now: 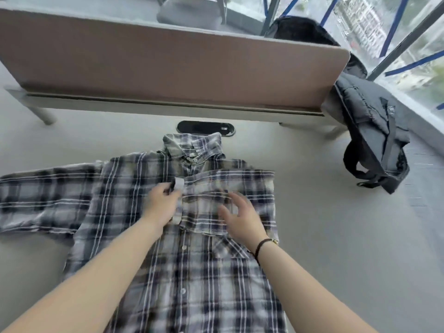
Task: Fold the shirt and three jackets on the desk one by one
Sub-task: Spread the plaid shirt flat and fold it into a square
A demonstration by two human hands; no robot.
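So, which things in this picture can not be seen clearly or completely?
- Plaid shirt, head view: its hem is cut off by the bottom edge; both forearms cover part of the front.
- Left sleeve: its cuff is cut by the left edge.
- Left hand: motion blur; a real grip on the pale tag cannot be told.
- Right hand: blurred; touching or hovering is unclear.
- Dark garment behind the divider: mostly hidden.

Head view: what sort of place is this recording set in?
Probably an office workstation by a window: a grey desk with a fabric divider panel along its far edge, a cable port set into the top, and floor-to-ceiling glass at the right.
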